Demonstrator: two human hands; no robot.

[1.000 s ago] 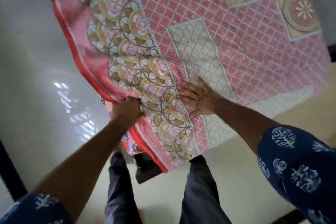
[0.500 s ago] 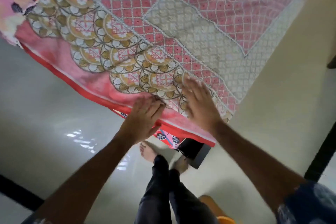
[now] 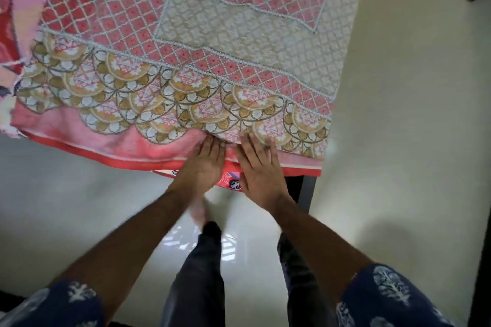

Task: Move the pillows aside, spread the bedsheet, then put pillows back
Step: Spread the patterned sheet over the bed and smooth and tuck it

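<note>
both hands' fingers (image 3: pixel 212 145) lie flat on the bedsheet (image 3: pixel 212 61) near edge.

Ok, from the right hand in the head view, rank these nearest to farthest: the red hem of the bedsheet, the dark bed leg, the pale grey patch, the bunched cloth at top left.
1. Red hem, under the right hand.
2. Bed leg, just right of the hand.
3. Grey patch, up across the bedsheet.
4. Bunched cloth, far top-left corner.
</note>
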